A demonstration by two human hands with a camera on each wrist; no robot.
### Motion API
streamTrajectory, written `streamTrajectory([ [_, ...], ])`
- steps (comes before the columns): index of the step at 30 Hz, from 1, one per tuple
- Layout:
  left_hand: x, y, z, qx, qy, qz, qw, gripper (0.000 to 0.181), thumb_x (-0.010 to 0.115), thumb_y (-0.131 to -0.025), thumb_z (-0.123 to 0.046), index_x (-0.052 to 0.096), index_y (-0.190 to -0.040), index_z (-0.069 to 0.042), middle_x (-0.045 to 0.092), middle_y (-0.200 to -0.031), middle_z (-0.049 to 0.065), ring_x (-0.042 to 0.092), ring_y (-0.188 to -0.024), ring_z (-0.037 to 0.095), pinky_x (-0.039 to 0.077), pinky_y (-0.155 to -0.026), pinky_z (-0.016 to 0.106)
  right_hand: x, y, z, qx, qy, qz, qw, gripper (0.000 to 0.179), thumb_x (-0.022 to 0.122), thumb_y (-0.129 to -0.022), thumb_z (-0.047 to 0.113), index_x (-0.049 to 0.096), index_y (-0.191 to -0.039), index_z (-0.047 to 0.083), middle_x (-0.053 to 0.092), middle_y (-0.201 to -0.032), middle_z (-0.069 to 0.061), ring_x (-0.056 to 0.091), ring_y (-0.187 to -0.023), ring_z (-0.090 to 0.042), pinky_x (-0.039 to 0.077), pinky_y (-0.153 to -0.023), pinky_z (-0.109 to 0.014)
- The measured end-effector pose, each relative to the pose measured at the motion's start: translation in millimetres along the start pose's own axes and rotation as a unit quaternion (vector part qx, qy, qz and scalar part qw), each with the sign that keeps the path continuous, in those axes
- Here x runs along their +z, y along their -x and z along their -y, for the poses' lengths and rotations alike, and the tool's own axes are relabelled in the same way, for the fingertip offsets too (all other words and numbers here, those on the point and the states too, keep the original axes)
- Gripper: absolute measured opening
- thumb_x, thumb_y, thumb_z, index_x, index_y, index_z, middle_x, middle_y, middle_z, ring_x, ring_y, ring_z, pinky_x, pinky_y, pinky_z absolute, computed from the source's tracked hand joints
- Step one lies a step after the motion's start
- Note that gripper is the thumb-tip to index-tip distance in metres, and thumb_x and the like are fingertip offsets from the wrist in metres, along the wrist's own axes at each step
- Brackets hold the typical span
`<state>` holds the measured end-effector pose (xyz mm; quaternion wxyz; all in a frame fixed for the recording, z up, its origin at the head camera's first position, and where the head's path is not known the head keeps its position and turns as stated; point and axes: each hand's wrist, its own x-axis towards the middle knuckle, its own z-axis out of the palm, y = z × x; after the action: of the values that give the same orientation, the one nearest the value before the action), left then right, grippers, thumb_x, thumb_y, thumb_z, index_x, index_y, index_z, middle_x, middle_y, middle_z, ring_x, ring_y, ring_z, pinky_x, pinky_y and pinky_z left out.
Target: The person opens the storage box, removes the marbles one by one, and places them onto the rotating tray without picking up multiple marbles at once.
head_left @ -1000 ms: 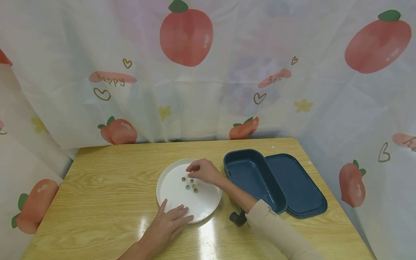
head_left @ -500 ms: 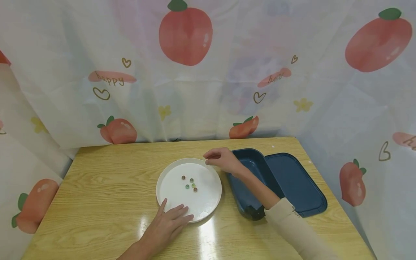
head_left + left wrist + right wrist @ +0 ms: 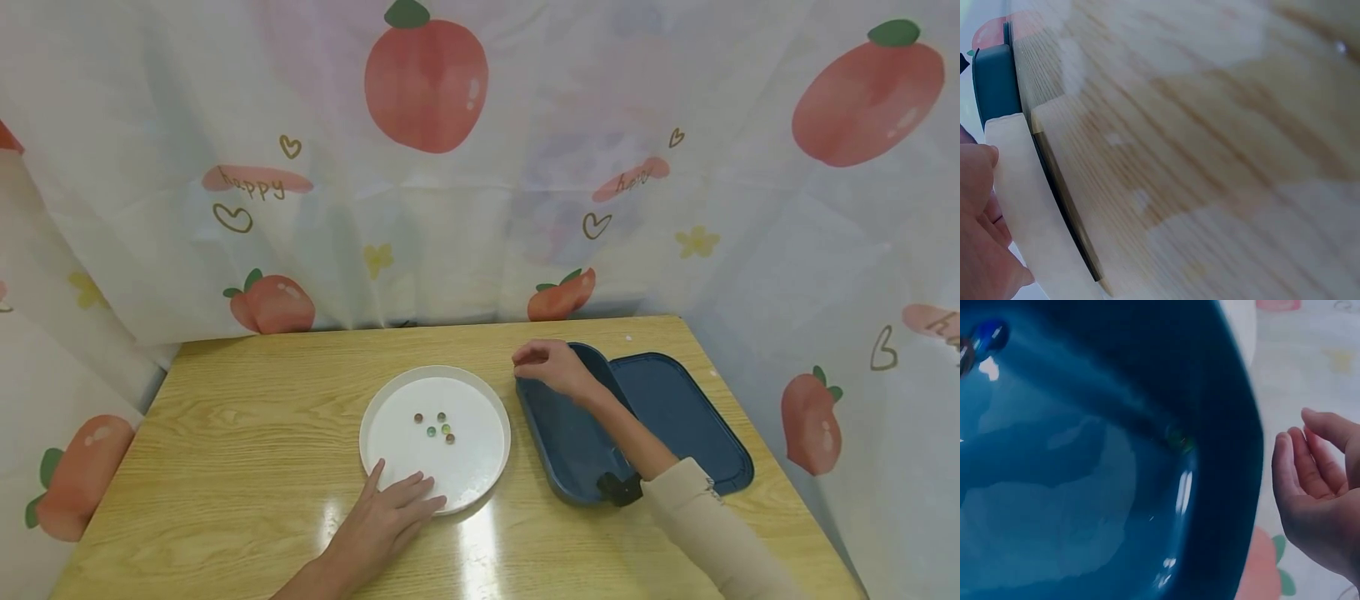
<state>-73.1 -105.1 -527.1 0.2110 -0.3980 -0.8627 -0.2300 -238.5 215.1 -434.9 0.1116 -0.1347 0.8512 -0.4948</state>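
My left hand (image 3: pixel 390 517) lies with fingers spread over the near rim of a round white plate (image 3: pixel 472 483). Several glass marbles (image 3: pixel 441 417) are grouped near the plate's middle. My right hand (image 3: pixel 551 367) is at the far left end of a deep blue box (image 3: pixel 570 458), fingers bent and thumb near them. In the right wrist view this hand (image 3: pixel 1319 481) shows beyond the box's rim; no object is visible in it, and the gap behind its thumb is hidden. Inside the box are a blue marble (image 3: pixel 991 334) and a greenish marble (image 3: pixel 1179 440).
A flat dark blue lid (image 3: pixel 686 417) lies at the box's right side, partly under it. Everything stands on a wooden table (image 3: pixel 262 417). A white curtain (image 3: pixel 480 233) with fruit prints hangs behind the table and at both sides.
My right hand has moved rightward from over the plate to the box's far left end. The left hand stays put. The brown marble at the left of the group has shifted slightly.
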Motion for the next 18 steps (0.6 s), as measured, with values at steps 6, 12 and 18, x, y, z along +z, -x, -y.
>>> streamTrajectory([
  [6,-0.5,0.1,0.4,-0.001,-0.002,0.006,1.0,0.032,0.067,-0.085,-0.017,0.073,-0.117,-0.019,0.07,-0.121,0.009,0.065,-0.115,0.026,0.037,-0.094,0.073,-5,-1.2,-10,0.023,0.039,0.01,0.9989,0.021,0.068,-0.094,0.008,0.069,-0.111,-0.005,0.069,-0.105,-0.015,0.064,-0.101,-0.031,0.052,-0.087,-0.045],
  [12,-0.4,-0.1,0.0,0.002,0.001,0.001,1.0,0.032,0.066,-0.086,-0.017,0.073,-0.117,-0.019,0.07,-0.121,0.009,0.065,-0.114,0.027,0.037,-0.093,0.073,-6,-3.8,-24,0.05,0.046,0.041,0.9968,0.02,0.066,-0.095,0.004,0.068,-0.112,-0.008,0.071,-0.103,-0.016,0.066,-0.1,-0.032,0.052,-0.088,-0.044],
  [18,-0.2,-0.5,0.1,0.005,0.002,-0.003,1.0,0.027,0.062,-0.092,-0.021,0.073,-0.116,-0.019,0.07,-0.12,0.009,0.065,-0.114,0.027,0.037,-0.092,0.073,-11,-9.1,-38,0.065,0.028,0.068,0.9952,0.024,0.061,-0.097,0.001,0.065,-0.117,-0.011,0.07,-0.106,-0.02,0.066,-0.103,-0.034,0.053,-0.09,-0.044],
])
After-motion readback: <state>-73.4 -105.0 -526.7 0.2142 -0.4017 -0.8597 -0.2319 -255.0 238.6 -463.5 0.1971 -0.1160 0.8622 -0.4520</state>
